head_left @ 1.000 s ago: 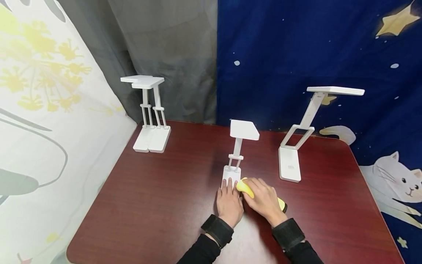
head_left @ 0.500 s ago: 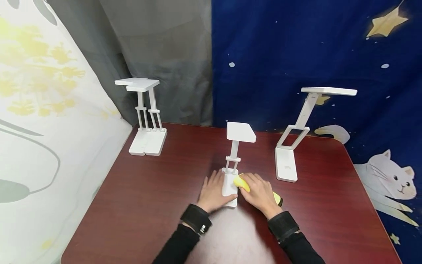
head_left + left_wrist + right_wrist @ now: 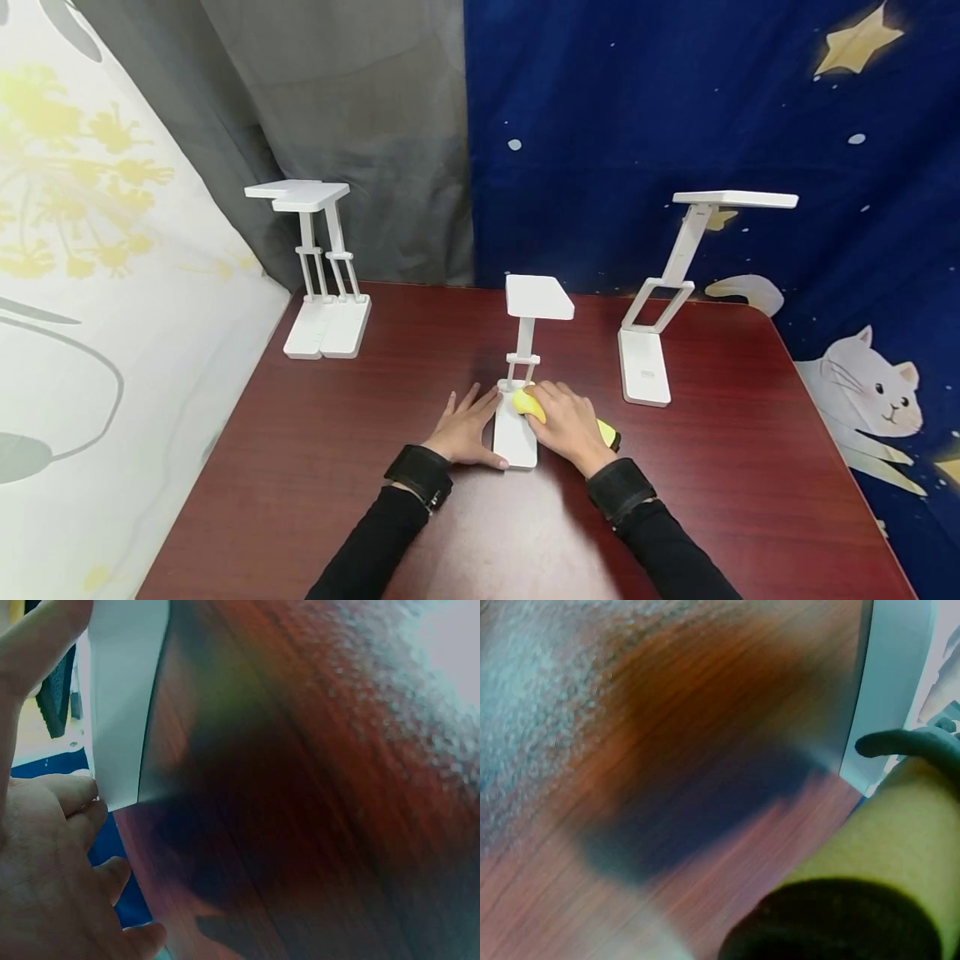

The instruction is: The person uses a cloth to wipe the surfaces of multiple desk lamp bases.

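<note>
Fingers spread, the left hand (image 3: 459, 435) has bared the white rectangular plastic base (image 3: 515, 444), inboard of the brown wooden desk's (image 3: 315, 433) far edge, to the yellow rod (image 3: 529, 406) the right hand (image 3: 567, 427) grips.

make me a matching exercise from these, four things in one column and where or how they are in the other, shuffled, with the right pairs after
Things
1. left hand
2. right hand
3. paired lamps
4. wristbands

Places and states
A. standing at the back left of the table
B. spread out at the side of the middle lamp
C. black
D. gripping the yellow object

Right pairs: 1-B; 2-D; 3-A; 4-C
</note>
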`<state>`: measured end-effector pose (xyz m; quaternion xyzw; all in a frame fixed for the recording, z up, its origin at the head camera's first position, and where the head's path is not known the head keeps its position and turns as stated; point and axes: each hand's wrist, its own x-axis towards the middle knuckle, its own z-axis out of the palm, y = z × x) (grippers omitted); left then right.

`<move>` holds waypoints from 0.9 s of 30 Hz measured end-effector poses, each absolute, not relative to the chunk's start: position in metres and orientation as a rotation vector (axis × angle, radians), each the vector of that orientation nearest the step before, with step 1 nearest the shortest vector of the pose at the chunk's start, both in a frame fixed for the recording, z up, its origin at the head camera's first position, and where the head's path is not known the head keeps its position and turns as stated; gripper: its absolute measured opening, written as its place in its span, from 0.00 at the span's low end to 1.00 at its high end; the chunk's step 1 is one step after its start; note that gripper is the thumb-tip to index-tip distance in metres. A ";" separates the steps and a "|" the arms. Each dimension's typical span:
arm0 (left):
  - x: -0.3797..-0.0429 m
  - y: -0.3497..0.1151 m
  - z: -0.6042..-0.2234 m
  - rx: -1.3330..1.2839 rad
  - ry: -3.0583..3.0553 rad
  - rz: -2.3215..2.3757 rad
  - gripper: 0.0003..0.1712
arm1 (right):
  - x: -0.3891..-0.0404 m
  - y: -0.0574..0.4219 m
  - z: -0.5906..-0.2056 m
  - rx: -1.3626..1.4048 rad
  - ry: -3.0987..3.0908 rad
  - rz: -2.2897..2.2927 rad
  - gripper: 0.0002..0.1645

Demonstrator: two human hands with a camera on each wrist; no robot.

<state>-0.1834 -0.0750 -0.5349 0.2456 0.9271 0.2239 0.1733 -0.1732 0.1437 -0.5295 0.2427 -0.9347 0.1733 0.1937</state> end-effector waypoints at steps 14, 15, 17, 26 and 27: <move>-0.180 -0.073 -0.533 0.728 2.667 0.579 0.66 | -0.166 0.139 -0.539 0.643 -2.602 0.441 0.22; -0.180 -0.073 -0.533 0.726 2.664 0.583 0.66 | -0.166 0.139 -0.539 0.637 -2.608 0.438 0.22; -0.180 -0.073 -0.533 0.721 2.663 0.579 0.67 | -0.166 0.138 -0.540 0.632 -2.624 0.438 0.22; -0.182 -0.073 -0.535 0.736 2.681 0.563 0.67 | -0.167 0.133 -0.536 0.637 -2.683 0.414 0.22; -0.182 -0.073 -0.535 0.738 2.682 0.561 0.67 | -0.167 0.133 -0.535 0.638 -2.687 0.411 0.23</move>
